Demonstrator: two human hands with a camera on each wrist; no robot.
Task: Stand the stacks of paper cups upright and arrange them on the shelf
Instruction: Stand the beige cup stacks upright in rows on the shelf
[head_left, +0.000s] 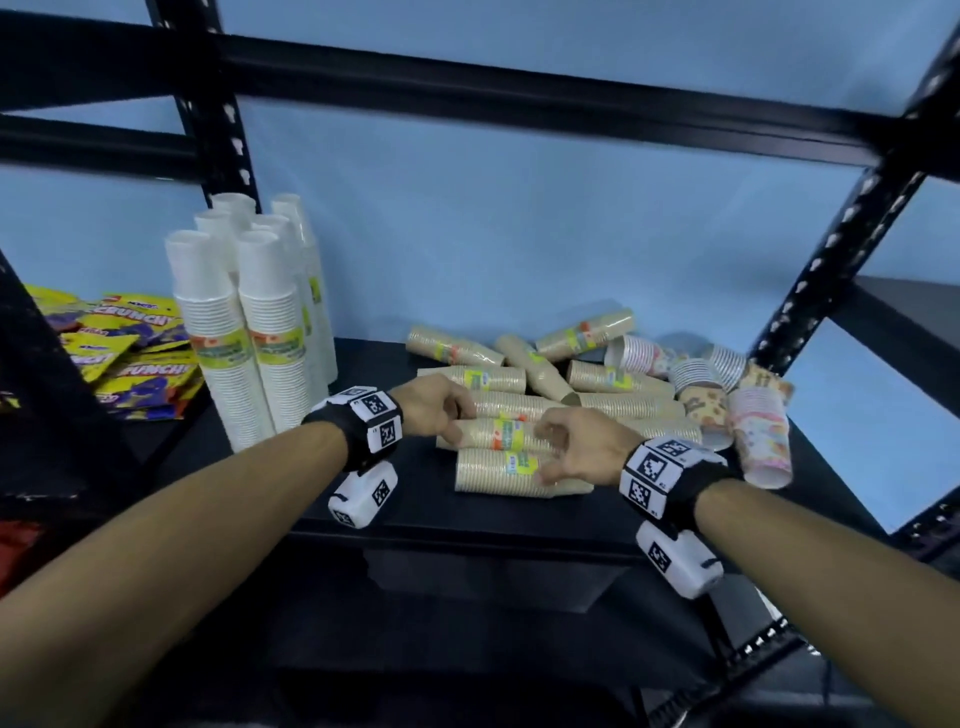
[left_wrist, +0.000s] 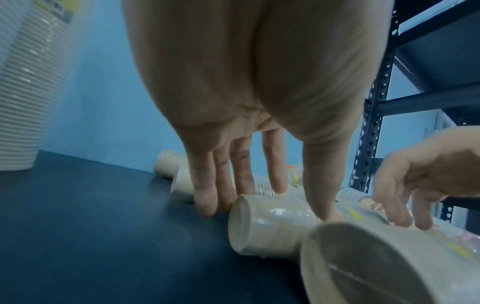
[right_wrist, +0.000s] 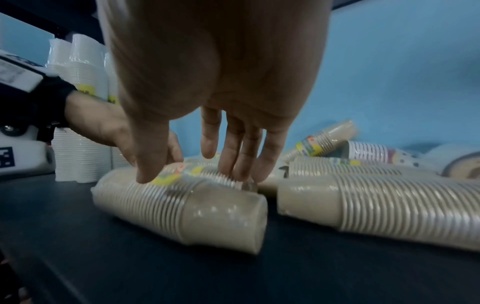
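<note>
Both bare forearms are reaching forward, each wrist wearing a black band with white marker blocks. The left hand (head_left: 434, 410) and right hand (head_left: 576, 447) are hovering close together, palms down, fingers (left_wrist: 205, 197) pointing downward, loosely spread and lightly bent.

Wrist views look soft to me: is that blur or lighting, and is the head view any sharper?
Right wrist view: motion blur smears the nearest beige cup stack and fingers. Left wrist view: close stack end out of focus, plastic wrap glints. Head view: sharper, dim bluish light, shelf posts bowed by the wide lens.
</note>
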